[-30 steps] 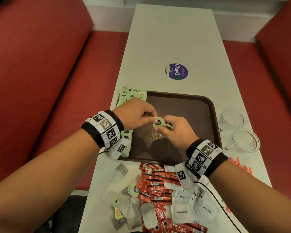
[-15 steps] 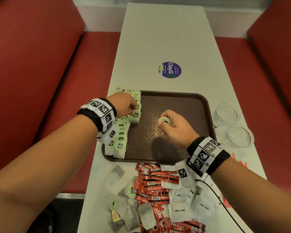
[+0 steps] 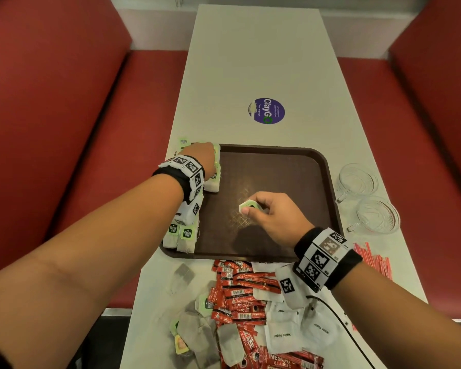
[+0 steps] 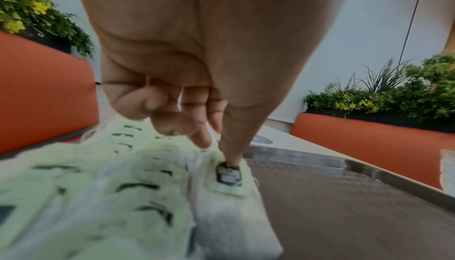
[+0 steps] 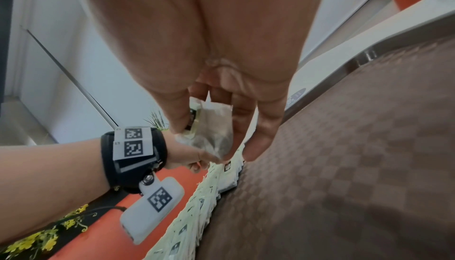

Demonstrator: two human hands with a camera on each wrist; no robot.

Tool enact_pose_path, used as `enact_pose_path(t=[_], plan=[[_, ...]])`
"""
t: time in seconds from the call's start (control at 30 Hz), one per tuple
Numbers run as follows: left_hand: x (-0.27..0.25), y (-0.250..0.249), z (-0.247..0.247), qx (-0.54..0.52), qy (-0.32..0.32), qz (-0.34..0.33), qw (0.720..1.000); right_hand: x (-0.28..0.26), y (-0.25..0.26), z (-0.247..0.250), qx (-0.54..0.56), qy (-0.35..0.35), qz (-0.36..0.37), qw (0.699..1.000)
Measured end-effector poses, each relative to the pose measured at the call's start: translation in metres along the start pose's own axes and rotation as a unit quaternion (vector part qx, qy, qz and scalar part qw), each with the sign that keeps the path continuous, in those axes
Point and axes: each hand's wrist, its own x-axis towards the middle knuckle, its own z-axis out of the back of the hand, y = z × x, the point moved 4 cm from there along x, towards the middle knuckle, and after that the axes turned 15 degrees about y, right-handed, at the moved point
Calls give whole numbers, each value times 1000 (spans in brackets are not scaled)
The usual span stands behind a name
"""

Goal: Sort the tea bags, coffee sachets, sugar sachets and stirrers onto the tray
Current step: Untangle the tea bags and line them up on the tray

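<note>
Head view first: a brown tray [image 3: 277, 166] is taken as the landmark. Along its left rim a row of tea bags [image 3: 183, 235] is laid, and the left hand [image 3: 200, 158] is pressed onto the far end of that row. Over the tray's middle the right hand [image 3: 272, 214] is clamped on a single tea bag [image 3: 248, 206]. Just short of the tray's near edge, loose tea bags [image 3: 197, 328], coffee sachets [image 3: 240, 288] and sugar sachets [image 3: 285, 334] are heaped; stirrers [image 3: 373, 259] lie off its near right corner, and two glass cups [image 3: 367, 198] are seen beside its right rim.

Left wrist view: the thumb is pressed on a green tag [image 4: 227, 178] while the other fingers are loosely curled. The row is best kept pinned like this, so that the next bag can be added without the row shifting.

Right wrist view: the held tea bag is pinched between thumb and fingers above the tray floor. It should be carried left, low and flat, and set against the row's inner edge. Most of the tray floor is left free, while the raised rim and the cups are to be kept clear of.
</note>
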Motion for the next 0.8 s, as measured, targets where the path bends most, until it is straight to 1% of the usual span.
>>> enact_pose_path(t=[0.07, 0.17, 0.23, 0.33, 0.4, 0.47, 0.53, 0.63, 0.67, 0.73, 0.8], plan=[[-1, -9, -1, -7, -20, -9, 1000, 0, -1, -1, 11, 0, -1, 1000], [-1, -21, -7, 30, 2, -13, 999, 0, 1, -2, 7, 5, -1, 1000], [2, -22, -10, 30, 19, -2, 999, 0, 2, -1, 15, 5, 1, 1000], [4, -19, -9, 27, 17, 2, 1000, -2, 3, 1, 53, 1, 1, 999], [2, -16, -5, 21, 6, -5, 1000, -3, 4, -1, 94, 16, -9, 995], [-8, -14, 2, -7, -12, -21, 1000, -3, 7, -2, 133, 32, -17, 990], [-24, -13, 11, -66, -41, -56, 995, -3, 10, -1, 146, 32, -13, 989], [-63, -16, 19, -159, -85, -151, 972, -1, 9, 1, 185, 12, -7, 983], [-79, -19, 19, -171, -83, -188, 964, 0, 8, 1, 204, 8, -5, 979], [-107, -25, 13, -173, -47, -246, 953, 1, 6, -1, 223, 6, -5, 975], [-124, -29, 1, -144, -20, -273, 951, 2, 6, -3, 225, 7, -5, 974]])
